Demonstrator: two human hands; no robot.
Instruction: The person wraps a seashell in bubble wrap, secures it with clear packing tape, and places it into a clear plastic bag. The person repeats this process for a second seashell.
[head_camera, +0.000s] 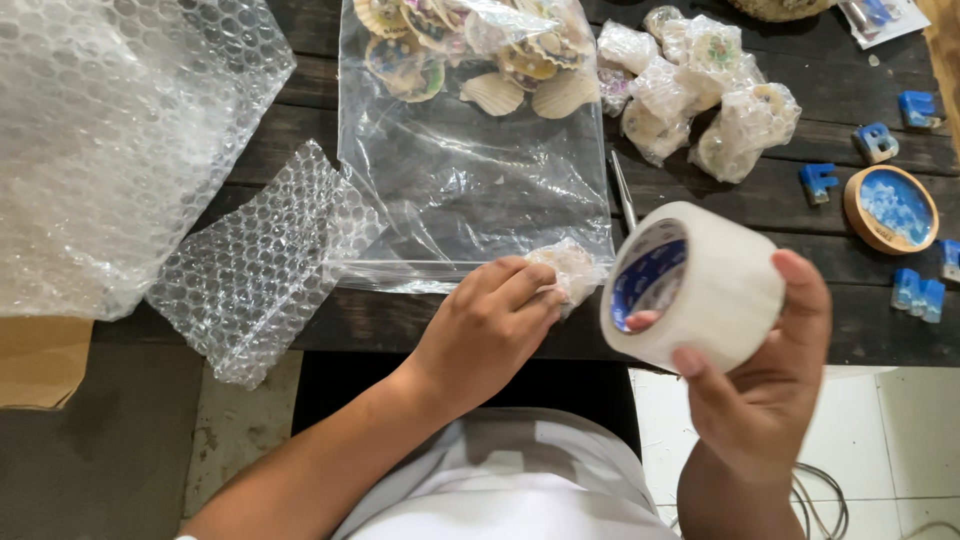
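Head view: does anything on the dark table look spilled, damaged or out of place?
Nothing stands out. The left hand presses a bubble-wrapped piece on the table; the right hand holds a tape roll. Wrapped bundles sit heaped together.

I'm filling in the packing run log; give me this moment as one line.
left hand: pressing bubble-wrapped bundle on table | right hand: holding tape roll up | nearby: clear bag of shells, wrapped pieces

Your wrapped shell (572, 268): contents blurred under bubble wrap, part hidden by your left hand (485, 330); your large bubble wrap sheet (110, 140): cut off at left edge; basket (780, 8): cropped at top; scissors (624, 190): handles hidden beneath the plastic bag (470, 180).
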